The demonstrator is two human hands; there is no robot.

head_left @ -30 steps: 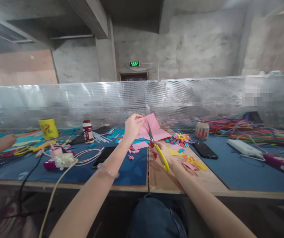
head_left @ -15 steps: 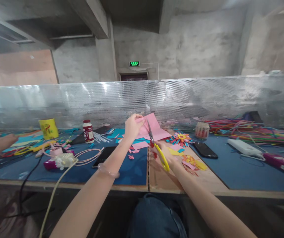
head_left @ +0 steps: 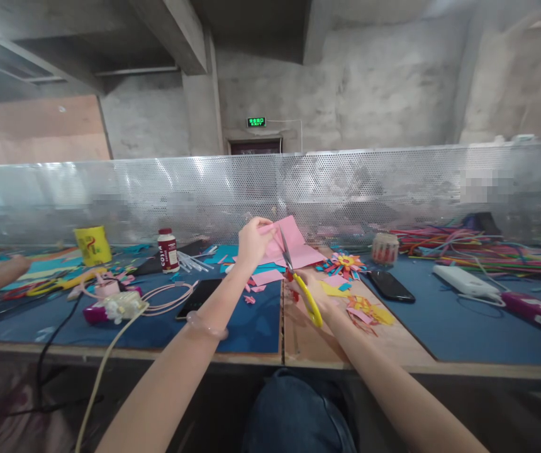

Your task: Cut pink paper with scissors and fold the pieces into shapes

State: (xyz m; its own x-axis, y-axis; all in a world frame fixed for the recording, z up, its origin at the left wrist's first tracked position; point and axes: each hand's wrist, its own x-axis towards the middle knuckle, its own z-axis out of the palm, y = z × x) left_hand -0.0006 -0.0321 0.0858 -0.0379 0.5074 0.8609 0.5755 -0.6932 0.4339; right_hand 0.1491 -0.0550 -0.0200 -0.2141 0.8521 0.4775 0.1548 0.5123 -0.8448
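Note:
My left hand (head_left: 255,241) pinches the left part of a pink sheet of paper (head_left: 296,236), raised above the table. A pair of yellow-handled scissors (head_left: 307,297) is in my right hand (head_left: 315,289), its blades pointing up and away at the sheet. The blades lie over the paper, near my left fingertips. Pink paper scraps (head_left: 267,277) rest on the blue mat below. Just right of my right hand lies a layered paper flower (head_left: 345,262) in orange, red and blue. Yellow cut paper (head_left: 379,310) is spread on the wooden board.
Two dark phones (head_left: 390,286) (head_left: 199,299) flank my arms. To the left stand a brown-labelled bottle (head_left: 167,250), a yellow container (head_left: 92,245) and a power strip with cables (head_left: 114,305). A co-worker's hand (head_left: 9,270) is at far left. Colourful strips (head_left: 468,248) pile up right.
My hands, the scissors and the pink sheet stay almost in place. The co-worker's hand at the far left has shifted slightly left.

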